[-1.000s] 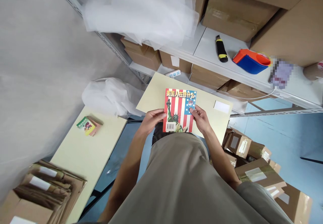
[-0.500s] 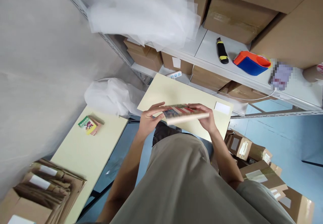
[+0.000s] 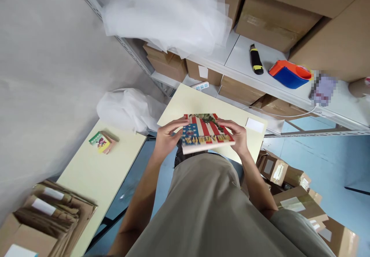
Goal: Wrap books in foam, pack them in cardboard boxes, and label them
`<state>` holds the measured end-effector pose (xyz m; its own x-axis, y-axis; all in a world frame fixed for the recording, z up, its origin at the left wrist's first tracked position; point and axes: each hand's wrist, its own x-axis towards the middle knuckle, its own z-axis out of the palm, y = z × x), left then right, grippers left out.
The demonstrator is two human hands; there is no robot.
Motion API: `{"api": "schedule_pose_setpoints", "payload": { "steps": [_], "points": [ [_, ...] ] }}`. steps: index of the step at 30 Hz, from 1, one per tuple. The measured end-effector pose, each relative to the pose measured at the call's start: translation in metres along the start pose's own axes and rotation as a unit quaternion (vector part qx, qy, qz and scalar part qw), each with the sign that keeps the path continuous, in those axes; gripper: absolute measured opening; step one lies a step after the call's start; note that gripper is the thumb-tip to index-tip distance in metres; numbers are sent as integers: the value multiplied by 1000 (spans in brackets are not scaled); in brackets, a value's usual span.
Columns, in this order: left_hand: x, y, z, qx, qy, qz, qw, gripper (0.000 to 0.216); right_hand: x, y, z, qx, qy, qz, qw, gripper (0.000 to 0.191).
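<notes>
A thick paperback book (image 3: pixel 205 130) with red and white stripes, a blue field of white stars and yellow lettering is held up in front of my body. My left hand (image 3: pixel 170 135) grips its left edge, the thumb below and the fingers along the top. On the opposite side my right hand (image 3: pixel 235 133) clasps the right edge. The cover faces up towards me, and the pale page edges show along the near side. Beneath the book lies a cream tabletop (image 3: pixel 185 100), with a white card (image 3: pixel 254 124) at its right end.
A side table (image 3: pixel 112 168) at left carries small books (image 3: pixel 102 142) and folded cardboard (image 3: pixel 69 214). The shelf ahead holds white plastic sheets (image 3: pixel 167 17), a box cutter (image 3: pixel 256 59), an orange-and-blue tape dispenser (image 3: pixel 290 73) and cartons (image 3: pixel 277 21). More boxes (image 3: pixel 300 203) lie at lower right.
The book has tilted so that its front cover now shows more fully. Both hands have kept hold of it, and the left hand has shifted slightly left.
</notes>
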<state>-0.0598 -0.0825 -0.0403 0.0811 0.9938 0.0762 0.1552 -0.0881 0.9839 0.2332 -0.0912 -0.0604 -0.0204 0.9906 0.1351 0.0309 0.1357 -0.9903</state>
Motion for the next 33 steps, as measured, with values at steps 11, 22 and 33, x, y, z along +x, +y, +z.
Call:
{"api": "schedule_pose_setpoints", "payload": {
  "steps": [11,22,33],
  "points": [
    [-1,-7,2,-37,-42,-113,992,64,-3,7,-3,-31,51,76,995,39],
    [9,-1,12,-24,-20,-136,990,54,3,4,0,22,9,155,988,52],
    [4,-8,12,-35,5,-171,985,66,-3,3,9,54,-34,208,976,63]
  ]
}}
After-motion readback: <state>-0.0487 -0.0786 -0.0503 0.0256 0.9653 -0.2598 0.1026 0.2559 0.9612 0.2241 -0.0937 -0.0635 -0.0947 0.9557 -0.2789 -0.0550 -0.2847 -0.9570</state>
